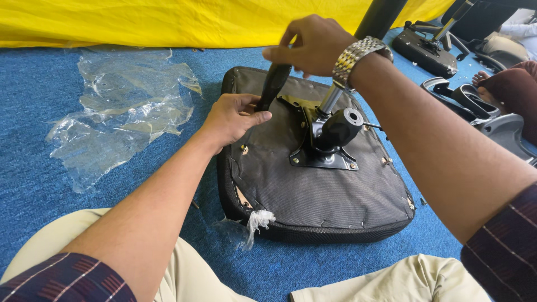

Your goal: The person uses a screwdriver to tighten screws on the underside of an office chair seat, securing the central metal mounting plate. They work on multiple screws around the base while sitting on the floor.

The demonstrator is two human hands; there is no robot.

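Item: chair seat (313, 196), laid upside down on the blue carpet (33, 184), underside fabric up, near the knees.

Fitted: metal tilt mechanism (327, 140) set on the middle of the underside; screws are seen at its near corners; a gas cylinder (331, 99) rises from it. The far-left fixing is hidden by the hands, so its state cannot be told.

Left hand (235, 118): fingers closed round the lower shaft of a black-handled screwdriver (272, 85), steadying it at the plate's left edge.

Right hand (313, 45): clamped on the handle top.

Judged stage: mechanism mostly mounted, one fastening in hand.

Also present: plastic wrap (123, 106) left; yellow cloth (168, 22) far; chair parts (430, 50) right.
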